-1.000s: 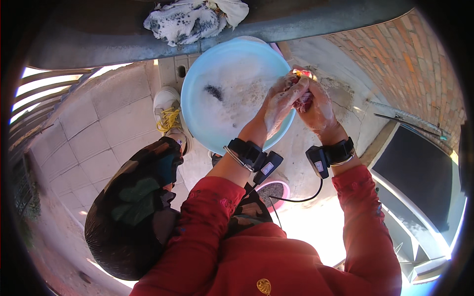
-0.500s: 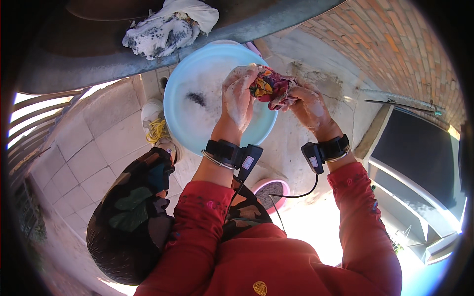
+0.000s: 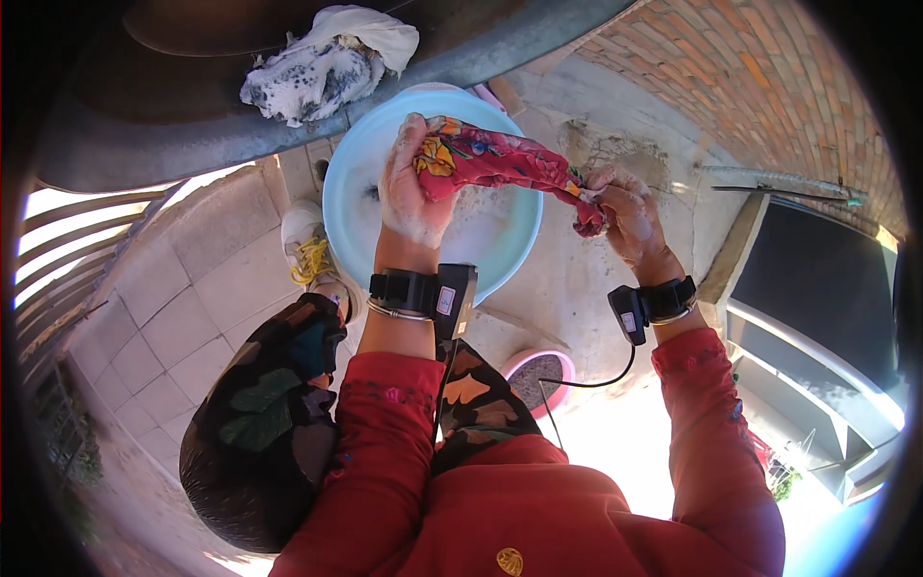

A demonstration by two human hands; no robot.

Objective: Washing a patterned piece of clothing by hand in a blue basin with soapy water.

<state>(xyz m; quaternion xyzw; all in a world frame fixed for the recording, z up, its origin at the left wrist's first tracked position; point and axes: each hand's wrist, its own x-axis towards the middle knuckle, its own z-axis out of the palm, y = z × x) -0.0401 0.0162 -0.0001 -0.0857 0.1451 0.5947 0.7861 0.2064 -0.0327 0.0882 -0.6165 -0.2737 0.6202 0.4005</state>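
Soapy left hand [image 3: 408, 200] and right hand [image 3: 631, 215] tight around rumpled floral cloth [image 3: 502, 161], partly above round plastic basin [image 3: 348, 226]

Room between forearms [image 3: 398, 337], cloth [image 3: 502, 160] beyond

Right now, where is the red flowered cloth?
In the head view, the cloth is held between the left hand and right hand, at upper centre, in front of the blue basin and reaching past its right side.

Reference: brick wall [image 3: 740, 106]. Below wall: dark panel [image 3: 817, 293]. Left of wall: concrete floor [image 3: 567, 298], then paving tiles [image 3: 231, 284]. Far left of wall: backlit slatted railing [image 3: 91, 213].
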